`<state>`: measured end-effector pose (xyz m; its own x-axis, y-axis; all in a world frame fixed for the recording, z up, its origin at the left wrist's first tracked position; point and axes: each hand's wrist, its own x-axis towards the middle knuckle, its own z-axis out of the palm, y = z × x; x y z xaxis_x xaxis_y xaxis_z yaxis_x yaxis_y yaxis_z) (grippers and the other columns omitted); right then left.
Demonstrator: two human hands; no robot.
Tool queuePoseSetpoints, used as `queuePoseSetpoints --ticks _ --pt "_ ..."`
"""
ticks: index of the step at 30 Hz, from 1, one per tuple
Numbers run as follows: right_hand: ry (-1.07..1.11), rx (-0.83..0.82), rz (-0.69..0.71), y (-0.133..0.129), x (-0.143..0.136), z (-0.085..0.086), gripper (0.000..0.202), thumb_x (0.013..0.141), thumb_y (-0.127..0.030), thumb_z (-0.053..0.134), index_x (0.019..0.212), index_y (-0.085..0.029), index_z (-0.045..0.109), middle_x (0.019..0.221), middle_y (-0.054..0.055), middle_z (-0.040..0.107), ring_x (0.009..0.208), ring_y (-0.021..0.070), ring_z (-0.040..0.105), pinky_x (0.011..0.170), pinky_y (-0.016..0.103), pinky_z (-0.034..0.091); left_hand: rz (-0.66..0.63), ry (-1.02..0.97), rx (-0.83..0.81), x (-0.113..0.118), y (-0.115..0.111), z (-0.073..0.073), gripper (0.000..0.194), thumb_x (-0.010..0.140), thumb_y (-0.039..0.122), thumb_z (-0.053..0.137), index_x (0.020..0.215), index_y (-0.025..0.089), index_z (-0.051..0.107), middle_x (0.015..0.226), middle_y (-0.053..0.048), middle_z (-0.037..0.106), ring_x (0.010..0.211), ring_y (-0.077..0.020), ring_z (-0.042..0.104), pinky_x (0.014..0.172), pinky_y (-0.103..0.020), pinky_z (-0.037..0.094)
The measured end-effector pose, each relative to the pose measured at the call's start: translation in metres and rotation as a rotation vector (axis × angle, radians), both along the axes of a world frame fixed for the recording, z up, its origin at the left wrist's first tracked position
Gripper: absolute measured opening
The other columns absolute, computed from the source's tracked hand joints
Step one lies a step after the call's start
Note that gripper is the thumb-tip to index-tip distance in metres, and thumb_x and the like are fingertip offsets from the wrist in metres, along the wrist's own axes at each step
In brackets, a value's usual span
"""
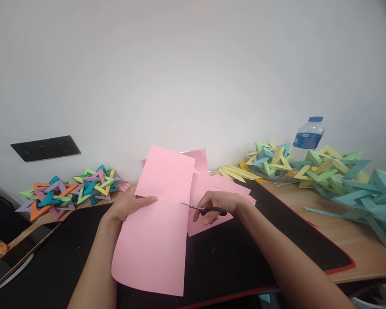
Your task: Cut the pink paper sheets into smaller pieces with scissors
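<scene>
A large pink paper sheet (157,240) is held up over the dark mat by my left hand (130,205), whose thumb lies on the front at the left edge while the other fingers go behind. My right hand (214,208) is closed round the black handles of a pair of scissors (216,210). The blades point left and reach the sheet's right edge at about mid-height. Whether the blades are spread is hard to see. Behind my right hand lie several more pink sheets (201,189) in a loose stack.
Multicoloured folded-paper stars (56,195) stand at the left; green, yellow and blue ones (334,169) stand at the right. Yellow paper strips (236,173) lie near the wall, with a water bottle (309,134) at the right. A phone (22,253) rests by the black mat (238,262) with red edging.
</scene>
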<state>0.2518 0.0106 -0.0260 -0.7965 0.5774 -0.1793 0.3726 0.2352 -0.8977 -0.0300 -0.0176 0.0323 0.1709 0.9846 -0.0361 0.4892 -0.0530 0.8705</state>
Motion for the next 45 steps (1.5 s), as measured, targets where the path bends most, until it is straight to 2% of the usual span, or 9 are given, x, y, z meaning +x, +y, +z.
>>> queuePoseSetpoints --ticks 5,11,21,35,45 --pt "0.013 0.002 -0.003 -0.0001 -0.0002 -0.0004 0.047 0.059 -0.042 0.076 0.097 -0.016 0.070 0.061 -0.001 0.058 0.052 0.0072 0.045 0.052 0.021 0.039 -0.006 -0.007 -0.005 -0.0009 0.0008 -0.0013 0.048 0.063 0.042 0.072 0.099 0.014 0.060 0.094 -0.013 0.072 0.082 -0.0307 0.068 0.062 -0.035 0.055" --pt "0.031 -0.025 -0.020 -0.0014 0.0005 -0.0004 0.048 0.058 -0.042 0.077 0.096 -0.015 0.070 0.061 -0.002 0.056 0.056 0.0083 0.048 0.053 0.020 0.039 0.008 0.020 0.024 -0.0036 0.0021 -0.0037 0.049 0.062 0.043 0.073 0.099 0.015 0.058 0.093 -0.011 0.072 0.084 -0.0311 0.068 0.064 -0.037 0.055" --pt "0.055 -0.044 -0.013 0.0002 0.0003 -0.0017 0.047 0.056 -0.043 0.078 0.093 -0.015 0.070 0.058 -0.003 0.053 0.052 0.0072 0.044 0.054 0.022 0.039 -0.039 -0.015 0.013 -0.0057 0.0055 -0.0075 0.049 0.064 0.042 0.072 0.101 0.013 0.058 0.094 -0.012 0.071 0.084 -0.0309 0.067 0.064 -0.037 0.055" --pt "0.065 -0.049 -0.033 -0.0025 0.0007 -0.0010 0.046 0.057 -0.041 0.079 0.094 -0.015 0.070 0.054 -0.004 0.050 0.048 0.0058 0.042 0.047 0.019 0.032 -0.026 -0.048 -0.008 -0.0032 0.0028 -0.0063 0.047 0.065 0.040 0.073 0.101 0.013 0.060 0.094 -0.012 0.071 0.081 -0.0296 0.068 0.063 -0.036 0.054" --pt "0.031 -0.049 -0.036 -0.0033 -0.0018 0.0016 0.045 0.058 -0.041 0.077 0.093 -0.014 0.070 0.057 -0.002 0.054 0.051 0.0067 0.045 0.048 0.019 0.034 -0.024 -0.068 -0.035 -0.0009 0.0019 -0.0063 0.045 0.063 0.039 0.074 0.099 0.014 0.060 0.091 -0.010 0.072 0.079 -0.0292 0.068 0.062 -0.036 0.055"
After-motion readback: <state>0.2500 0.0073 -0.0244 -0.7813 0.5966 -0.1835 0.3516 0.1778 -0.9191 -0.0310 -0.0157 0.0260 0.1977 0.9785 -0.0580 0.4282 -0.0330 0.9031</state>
